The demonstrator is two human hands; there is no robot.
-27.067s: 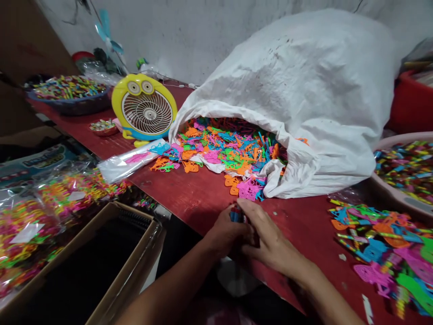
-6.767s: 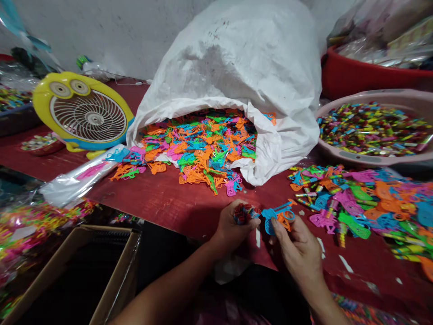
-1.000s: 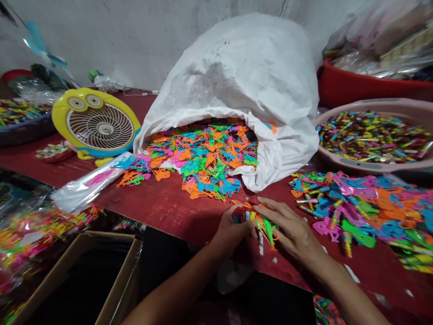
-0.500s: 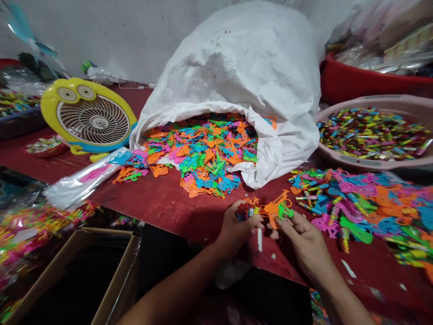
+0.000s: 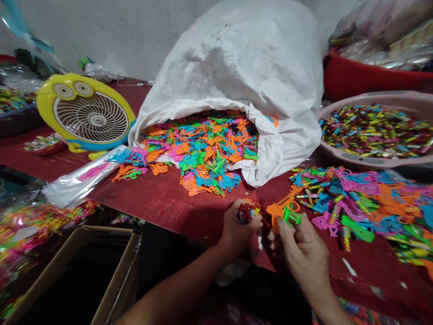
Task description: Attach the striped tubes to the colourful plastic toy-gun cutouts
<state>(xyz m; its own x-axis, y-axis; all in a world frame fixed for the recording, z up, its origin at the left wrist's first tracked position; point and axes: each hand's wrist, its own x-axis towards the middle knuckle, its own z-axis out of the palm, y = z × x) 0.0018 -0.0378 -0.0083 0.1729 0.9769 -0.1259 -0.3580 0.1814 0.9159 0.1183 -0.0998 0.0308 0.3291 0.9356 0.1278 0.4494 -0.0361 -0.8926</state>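
Observation:
My left hand (image 5: pixel 239 228) is closed round a bundle of small printed tubes (image 5: pixel 248 211) with red ends. An orange flat plastic piece (image 5: pixel 279 208) with a mesh part and a green plastic piece (image 5: pixel 291 215) are pinched in my right hand (image 5: pixel 302 241). A narrow gap separates the two hands above the red table (image 5: pixel 203 221). To the right of my right hand lies a pile of coloured plastic pieces (image 5: pixel 360 189), with striped tubes among them. Behind my hands, more coloured plastic pieces (image 5: pixel 206 169) spill from the mouth of a white sack (image 5: pixel 237 67).
A pink basin (image 5: pixel 355 161) of small tubes stands at the right, before a red tub (image 5: pixel 355 79). At the left are a yellow fan (image 5: pixel 50 104), a clear plastic bag (image 5: pixel 74 183) and a small red dish (image 5: pixel 50 150). A cardboard box (image 5: pixel 115 275) sits below the table edge.
My right hand has moved right, away from my left, carrying the orange and green pieces. The red tube ends in my left hand now show more fully.

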